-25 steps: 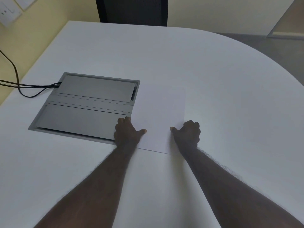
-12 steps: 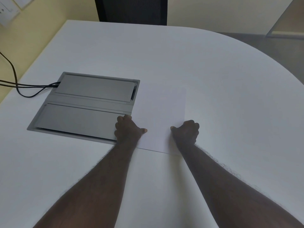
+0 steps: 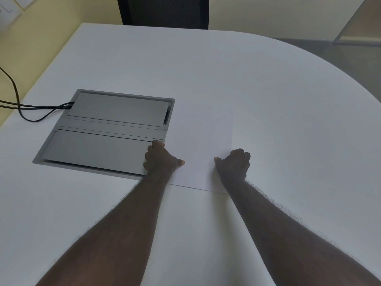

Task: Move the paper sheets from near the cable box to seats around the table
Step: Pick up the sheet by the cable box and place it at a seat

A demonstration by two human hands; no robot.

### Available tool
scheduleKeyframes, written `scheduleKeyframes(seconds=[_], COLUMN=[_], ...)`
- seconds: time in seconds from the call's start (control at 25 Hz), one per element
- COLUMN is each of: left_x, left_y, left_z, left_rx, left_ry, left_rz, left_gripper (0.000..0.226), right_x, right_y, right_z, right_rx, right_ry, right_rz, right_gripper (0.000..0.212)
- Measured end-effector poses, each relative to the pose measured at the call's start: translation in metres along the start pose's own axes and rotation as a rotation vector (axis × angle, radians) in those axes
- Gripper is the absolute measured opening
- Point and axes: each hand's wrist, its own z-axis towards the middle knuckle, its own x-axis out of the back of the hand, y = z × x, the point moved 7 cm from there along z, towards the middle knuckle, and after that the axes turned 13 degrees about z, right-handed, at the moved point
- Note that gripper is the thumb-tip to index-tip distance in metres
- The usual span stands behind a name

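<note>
The white paper sheets (image 3: 202, 145) lie flat on the white table (image 3: 288, 120), their left edge against the grey cable box (image 3: 103, 137). My left hand (image 3: 159, 159) grips the left edge near the front corner, fingers curled and thumb on top of the paper. Its knuckles overlap the cable box's right end. My right hand (image 3: 234, 164) holds the right edge the same way, with its thumb pointing inward on the sheet. I cannot tell how many sheets are in the stack.
A dark chair back (image 3: 165, 11) stands at the table's far edge. Black cables (image 3: 26, 108) run from the cable box off the left edge toward a yellow wall with outlets (image 3: 8, 7). The table curves away on the right, above grey floor (image 3: 350, 58).
</note>
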Motion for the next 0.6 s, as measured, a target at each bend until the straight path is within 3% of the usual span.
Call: scheduleKeyframes(seconds=[0.32,0.6], left_x=[-0.0001,0.0004], left_y=[0.0042,0.0026], left_z=[0.0006,0.0055], left_rx=[0.01,0.063], left_ry=[-0.028,-0.079], left_rz=[0.12,0.035], left_gripper=[0.085,0.092], right_x=[0.0023,0.003], right_y=[-0.0016,-0.003], right_z=[-0.0041,-0.0055], right_rx=[0.005,0.018], right_ry=[-0.007,-0.022], right_rz=[-0.006,0.006], right_gripper=[0.053,0.053])
